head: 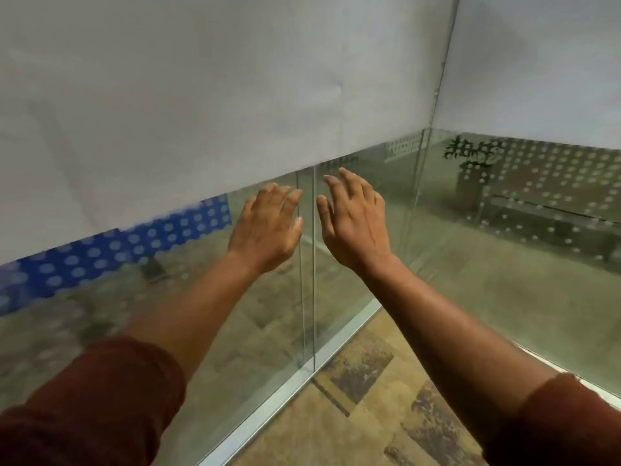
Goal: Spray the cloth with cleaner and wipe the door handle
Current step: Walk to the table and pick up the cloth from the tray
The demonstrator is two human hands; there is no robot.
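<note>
Both my arms reach forward toward a glass wall. My left hand (267,227) and my right hand (353,218) are side by side, palms facing the glass, fingers spread, each holding nothing. They sit on either side of a vertical seam (314,264) between two glass panels. No cloth, spray bottle or door handle shows in the view. Dark red sleeves cover my upper forearms.
The upper glass is frosted white (201,95); the lower strip is clear. A metal floor channel (302,375) runs along the glass base. Patterned carpet (369,398) lies under me. Beyond the glass stand a potted plant (473,163) and a blue dotted panel (117,250).
</note>
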